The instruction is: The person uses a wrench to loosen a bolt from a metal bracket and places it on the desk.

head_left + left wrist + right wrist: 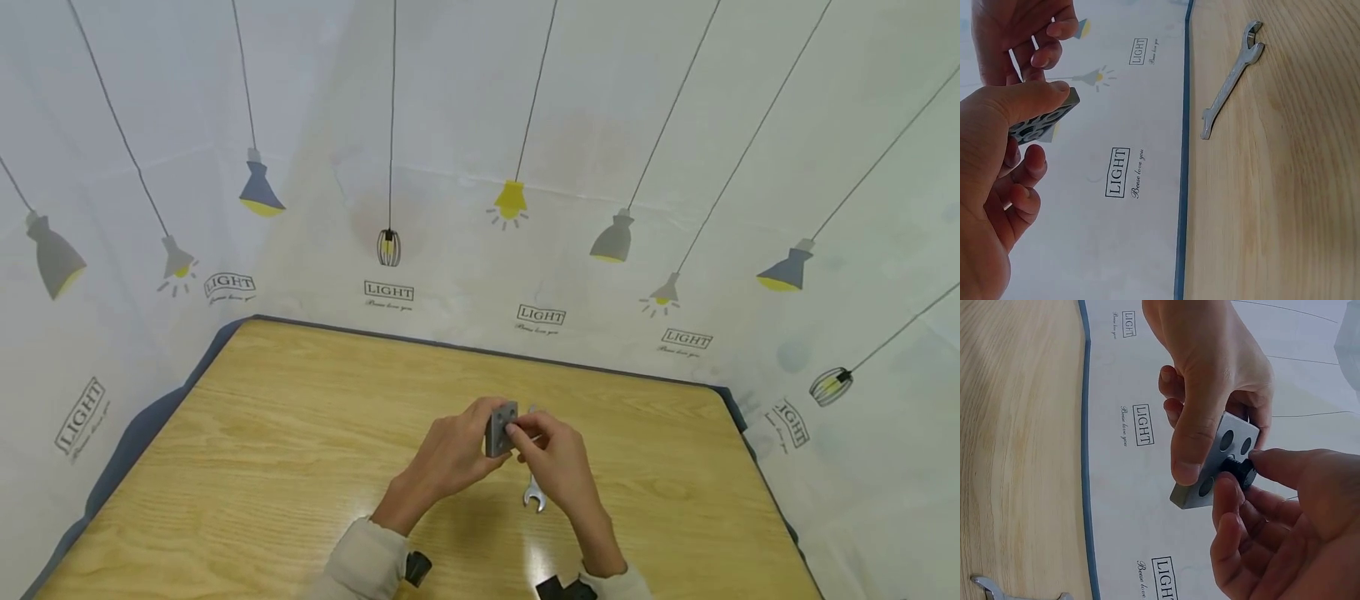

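A grey metal block [494, 435] with several round holes is gripped in my left hand [452, 452], raised above the table. In the left wrist view, the left thumb [1029, 100] lies along the block's edge. My right hand [558, 463] meets the block from the right. Between its thumb and fingers it pinches a black bolt [1247, 474], seen in the right wrist view with its threaded part at one of the holes. How deep the bolt sits cannot be told. Below the hands, a silver open-end wrench [534, 497] lies on the table, partly hidden by the right hand in the head view.
The wooden table [315, 400] has a dark blue edge at its back. White sheeting [450, 142] printed with hanging lamps and "LIGHT" labels surrounds it on the back and sides. Black devices [417, 568] are worn at both wrists, over pale sleeves.
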The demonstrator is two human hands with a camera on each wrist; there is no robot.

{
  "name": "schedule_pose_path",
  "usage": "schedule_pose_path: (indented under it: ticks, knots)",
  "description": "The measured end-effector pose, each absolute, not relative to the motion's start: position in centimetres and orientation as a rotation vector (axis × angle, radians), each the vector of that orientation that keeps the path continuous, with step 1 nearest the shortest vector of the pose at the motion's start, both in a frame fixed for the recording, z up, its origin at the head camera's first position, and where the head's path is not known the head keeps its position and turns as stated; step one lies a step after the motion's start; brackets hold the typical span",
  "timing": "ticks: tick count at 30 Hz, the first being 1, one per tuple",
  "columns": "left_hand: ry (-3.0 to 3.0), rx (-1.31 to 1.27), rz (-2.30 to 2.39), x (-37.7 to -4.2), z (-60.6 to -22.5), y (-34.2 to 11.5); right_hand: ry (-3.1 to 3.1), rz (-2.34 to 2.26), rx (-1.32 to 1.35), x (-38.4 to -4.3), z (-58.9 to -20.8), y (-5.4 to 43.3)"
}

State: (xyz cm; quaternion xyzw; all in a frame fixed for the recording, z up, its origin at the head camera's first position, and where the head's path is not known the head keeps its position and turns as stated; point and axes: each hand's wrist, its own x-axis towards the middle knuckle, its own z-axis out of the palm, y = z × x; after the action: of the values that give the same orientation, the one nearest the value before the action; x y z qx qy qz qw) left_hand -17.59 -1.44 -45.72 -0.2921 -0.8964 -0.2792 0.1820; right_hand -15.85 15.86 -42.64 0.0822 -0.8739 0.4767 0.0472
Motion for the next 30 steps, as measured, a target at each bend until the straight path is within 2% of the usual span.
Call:
schedule_pose_path:
  ticks: [30]
  knots:
    - [-2.538, -0.823, -0.743, -17.49, -45.91, -1.81, -2.637, 1.378, 0.303, -15.52, -42.45, 15.45]
